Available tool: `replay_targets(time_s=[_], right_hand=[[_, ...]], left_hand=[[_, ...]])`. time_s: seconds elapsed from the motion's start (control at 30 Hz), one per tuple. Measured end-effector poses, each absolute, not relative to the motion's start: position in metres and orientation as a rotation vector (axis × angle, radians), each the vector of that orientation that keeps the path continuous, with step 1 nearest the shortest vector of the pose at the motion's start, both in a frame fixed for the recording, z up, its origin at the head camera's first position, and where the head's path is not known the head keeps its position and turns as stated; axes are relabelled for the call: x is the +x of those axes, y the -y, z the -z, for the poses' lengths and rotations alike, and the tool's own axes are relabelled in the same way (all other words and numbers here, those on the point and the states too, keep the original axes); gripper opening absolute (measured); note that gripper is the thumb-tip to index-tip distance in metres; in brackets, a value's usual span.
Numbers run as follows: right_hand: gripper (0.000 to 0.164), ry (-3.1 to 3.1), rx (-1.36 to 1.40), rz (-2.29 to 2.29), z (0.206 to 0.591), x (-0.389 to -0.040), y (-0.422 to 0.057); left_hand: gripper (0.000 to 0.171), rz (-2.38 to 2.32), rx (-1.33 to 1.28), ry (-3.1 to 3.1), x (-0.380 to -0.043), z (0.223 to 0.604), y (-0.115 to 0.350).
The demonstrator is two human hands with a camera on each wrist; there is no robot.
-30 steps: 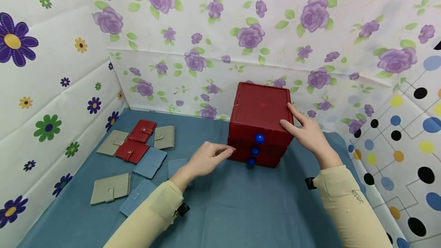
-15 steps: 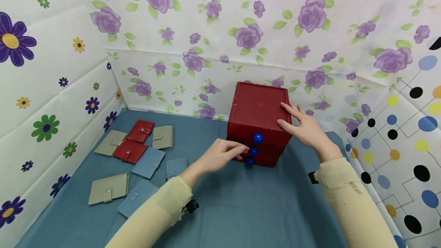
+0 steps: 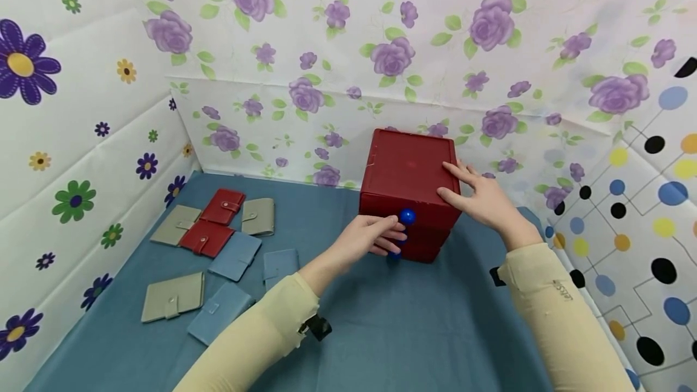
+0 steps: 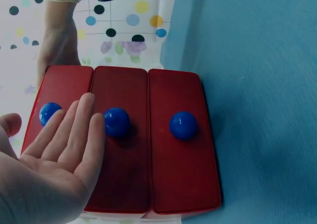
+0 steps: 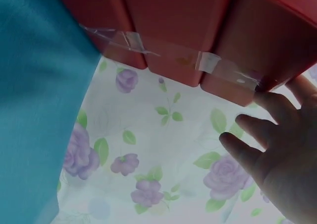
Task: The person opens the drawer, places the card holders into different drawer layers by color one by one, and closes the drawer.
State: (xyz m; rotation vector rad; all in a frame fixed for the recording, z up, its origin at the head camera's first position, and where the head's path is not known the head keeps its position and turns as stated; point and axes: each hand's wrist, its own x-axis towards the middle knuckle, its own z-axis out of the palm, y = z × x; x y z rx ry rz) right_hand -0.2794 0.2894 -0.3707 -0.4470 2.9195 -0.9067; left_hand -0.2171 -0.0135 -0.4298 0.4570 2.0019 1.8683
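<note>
A red three-drawer box (image 3: 411, 165) with blue knobs stands on the blue cloth against the back wall. My left hand (image 3: 354, 244) is in front of it, at the top knob (image 3: 407, 216). In the left wrist view its fingers (image 4: 74, 135) are extended beside that knob, with the thumb apart; contact is unclear. The middle knob (image 4: 117, 122) and bottom knob (image 4: 183, 125) show clearly there, though the hand partly covers them in the head view. My right hand (image 3: 484, 204) rests on the box's top right edge, fingers spread.
Left of the box lie several snap-strap wallets: red ones (image 3: 223, 207), grey ones (image 3: 173, 297) and blue ones (image 3: 235, 255). Flowered cloth walls (image 3: 305, 35) rise behind and to the left; a dotted one (image 3: 648, 228) is on the right. Clear tape (image 5: 183, 55) runs along the box's side.
My left hand has moved right and slightly up, from the box's left front edge to the top knob, its fingers opening out. The right hand has slid slightly inward over the top edge.
</note>
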Motion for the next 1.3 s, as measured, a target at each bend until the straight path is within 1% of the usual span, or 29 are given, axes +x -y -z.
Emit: replay_targets(time_s=[0.27,0.5,0.8,1.3], right_hand=[[0.086,-2.921,-0.477,0.891,0.369,-0.282,-0.293],[0.085,-2.912,-0.458,0.949,0.373,-0.283,-0.291],[0.084,-2.834,-0.411,1.112,0.379,-0.281,-0.29],[0.084,-2.764,-0.393,1.173,0.377,-0.28,-0.291]], left_hand=[[0.057,-1.971,0.3,-1.875,-0.22,0.432,0.004],[0.053,-2.041,0.225,-1.73,-0.223,0.434,-0.002],[0.056,-2.06,0.209,-1.7,-0.224,0.435,-0.01],[0.058,-2.077,0.187,-1.671,-0.226,0.435,-0.016]])
